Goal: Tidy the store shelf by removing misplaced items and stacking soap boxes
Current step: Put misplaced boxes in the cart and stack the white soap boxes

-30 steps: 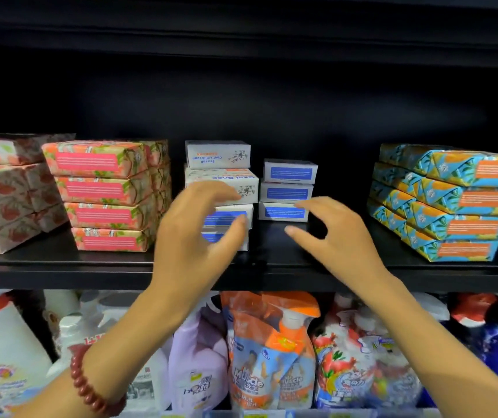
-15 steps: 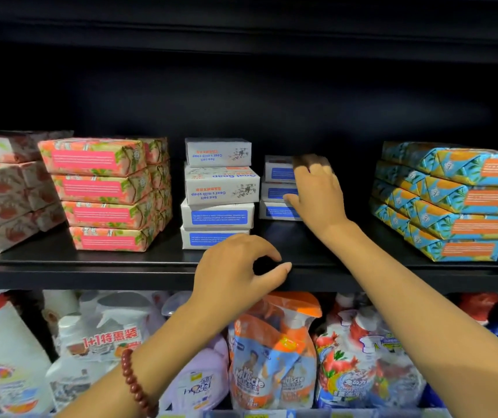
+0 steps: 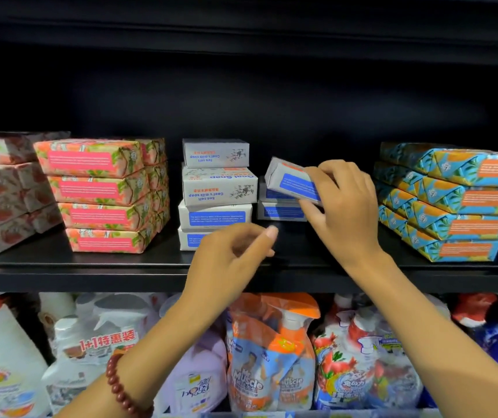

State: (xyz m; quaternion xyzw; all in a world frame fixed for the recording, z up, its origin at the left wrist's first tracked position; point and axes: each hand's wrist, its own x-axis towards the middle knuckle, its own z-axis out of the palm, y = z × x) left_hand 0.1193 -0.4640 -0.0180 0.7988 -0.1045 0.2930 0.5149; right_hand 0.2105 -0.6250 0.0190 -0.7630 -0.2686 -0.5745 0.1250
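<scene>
Right grip [image 3: 342, 212] holds a tilted soap box [image 3: 286, 182] above the shelf [image 3: 91, 263]; left grip [image 3: 232, 254] hovers loosely curled, empty.

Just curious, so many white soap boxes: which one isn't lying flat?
The small blue-labelled box pinched in the right hand, tilted above the short two-box stack; all others lie flat.
</scene>
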